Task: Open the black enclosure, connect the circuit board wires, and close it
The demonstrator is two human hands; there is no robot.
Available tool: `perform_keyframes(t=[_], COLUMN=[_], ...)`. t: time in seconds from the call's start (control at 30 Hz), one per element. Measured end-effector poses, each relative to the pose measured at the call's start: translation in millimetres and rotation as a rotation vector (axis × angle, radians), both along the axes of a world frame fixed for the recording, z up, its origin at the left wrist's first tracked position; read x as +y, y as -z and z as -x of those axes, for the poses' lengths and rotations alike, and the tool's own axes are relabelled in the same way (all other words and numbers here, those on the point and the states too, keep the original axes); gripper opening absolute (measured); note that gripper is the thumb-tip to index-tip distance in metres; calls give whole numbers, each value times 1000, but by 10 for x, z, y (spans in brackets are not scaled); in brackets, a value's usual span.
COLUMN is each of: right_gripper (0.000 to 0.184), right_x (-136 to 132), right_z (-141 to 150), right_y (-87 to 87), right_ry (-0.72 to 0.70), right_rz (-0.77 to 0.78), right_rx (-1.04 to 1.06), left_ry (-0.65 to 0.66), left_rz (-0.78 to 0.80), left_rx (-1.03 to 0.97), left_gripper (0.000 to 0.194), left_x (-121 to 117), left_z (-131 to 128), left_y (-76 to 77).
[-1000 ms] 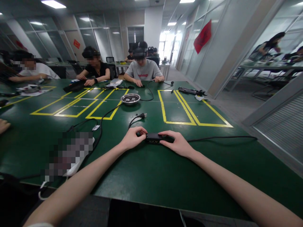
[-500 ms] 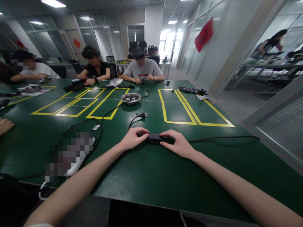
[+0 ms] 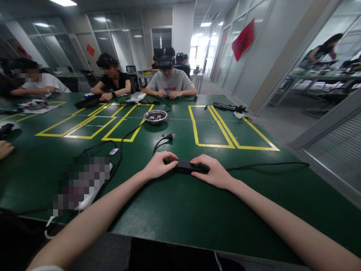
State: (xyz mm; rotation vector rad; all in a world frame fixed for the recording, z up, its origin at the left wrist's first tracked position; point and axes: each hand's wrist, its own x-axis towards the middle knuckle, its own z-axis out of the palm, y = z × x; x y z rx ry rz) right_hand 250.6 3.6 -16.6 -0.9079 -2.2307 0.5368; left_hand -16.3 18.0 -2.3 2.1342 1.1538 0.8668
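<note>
A small black power adapter [image 3: 184,166] lies at the middle of the green table [image 3: 169,210], between my two hands. My left hand [image 3: 160,164] pinches its left end with thumb and fingers; a bit of dark red shows inside that grip, too small to make out. On the other end, my right hand [image 3: 210,170] is closed with thumb and fingertips. A black cable [image 3: 265,163] runs off to the right from behind my right hand. Beyond my left hand lies a black mains plug [image 3: 170,137], its cord curving back toward that hand.
A metal bowl [image 3: 155,117] with small metal parts stands farther back. At the left lies a white-edged item [image 3: 87,199], mostly blurred out, beside a black cord. Yellow tape [image 3: 214,146] marks rectangles. Black tools [image 3: 227,107] lie at the far right. Co-workers sit opposite; another person's hand [image 3: 5,149] is at left.
My hands stay almost in place on the adapter, which seems slightly turned. Dark red now shows within my left grip. The co-worker opposite has brought both hands closer together.
</note>
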Motion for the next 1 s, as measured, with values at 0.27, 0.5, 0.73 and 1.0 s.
perform_keyframes(t=[0.27, 0.5, 0.73, 1.0], right_gripper=[23, 16, 26, 17], right_x=[-7, -16, -8, -50], right_z=[10, 124, 148, 138], right_y=[-9, -36, 30, -52], right_ry=[-54, 52, 116, 39], right_rz=[-11, 235, 171, -10], right_rx=[6, 84, -55, -92], left_ry=[29, 115, 98, 73], left_rz=[11, -19, -253, -204], left_rx=[12, 158, 508, 541], left_gripper=[17, 20, 35, 48], left_x=[7, 16, -71, -61], left_z=[-4, -50, -185, -142], left_y=[33, 4, 38, -37])
